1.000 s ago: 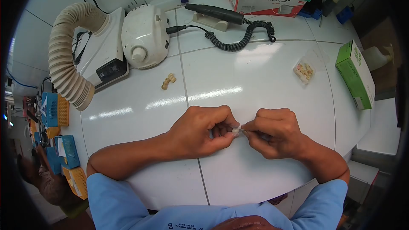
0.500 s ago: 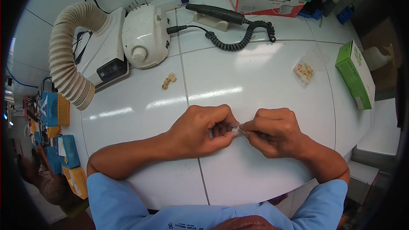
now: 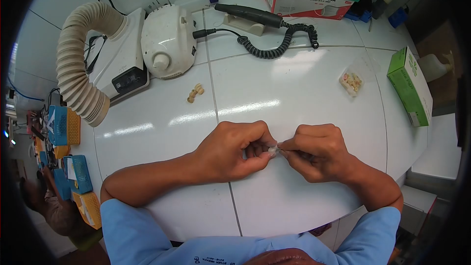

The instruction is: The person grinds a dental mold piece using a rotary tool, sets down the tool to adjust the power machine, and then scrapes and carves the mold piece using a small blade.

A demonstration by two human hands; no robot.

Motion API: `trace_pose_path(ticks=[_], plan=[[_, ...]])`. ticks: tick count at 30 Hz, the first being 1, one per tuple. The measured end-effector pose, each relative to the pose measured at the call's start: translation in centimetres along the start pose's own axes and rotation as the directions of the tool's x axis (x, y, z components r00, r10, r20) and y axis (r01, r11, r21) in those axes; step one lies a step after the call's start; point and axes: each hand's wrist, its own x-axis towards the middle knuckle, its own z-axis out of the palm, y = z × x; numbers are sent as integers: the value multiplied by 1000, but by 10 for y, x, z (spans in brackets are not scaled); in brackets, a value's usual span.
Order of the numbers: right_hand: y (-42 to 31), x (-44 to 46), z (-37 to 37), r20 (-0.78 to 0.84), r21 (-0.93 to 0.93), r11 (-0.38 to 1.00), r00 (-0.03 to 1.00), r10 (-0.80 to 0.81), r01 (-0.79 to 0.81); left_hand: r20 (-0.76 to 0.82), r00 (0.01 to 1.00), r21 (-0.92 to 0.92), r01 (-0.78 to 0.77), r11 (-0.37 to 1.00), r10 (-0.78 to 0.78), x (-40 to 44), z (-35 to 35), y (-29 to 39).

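Observation:
Over the middle of the white tiled table, my left hand (image 3: 235, 149) pinches a small whitish piece (image 3: 272, 151) between thumb and forefinger. My right hand (image 3: 314, 152) is closed around a thin metal tool (image 3: 280, 148), whose tip touches or nearly touches the piece. Most of the tool is hidden by my fingers. Small tan tooth-like pieces (image 3: 195, 93) lie beyond my left hand. Beyond my right hand is a small clear bag or container (image 3: 351, 83) of tiny cream and reddish pieces.
A white control unit (image 3: 168, 41) and ribbed hose (image 3: 76, 64) stand at back left. A black handpiece (image 3: 249, 15) rests on a holder, its coiled cord alongside. Mask boxes (image 3: 309, 5) are at the back, a green box (image 3: 410, 87) at right. Another person (image 3: 56, 211) is at far left.

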Motion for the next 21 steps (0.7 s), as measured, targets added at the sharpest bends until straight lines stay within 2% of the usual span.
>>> trace_pose_path(ticks=[2,21], plan=[[0,1,0,10,-11,999,999,-34,34,10,1000,5,9,1000,-9,0,0,0],[-1,0,1,14,-8,1000,1000,0,0,13,1000,8,-4,1000,4,0,0,0]])
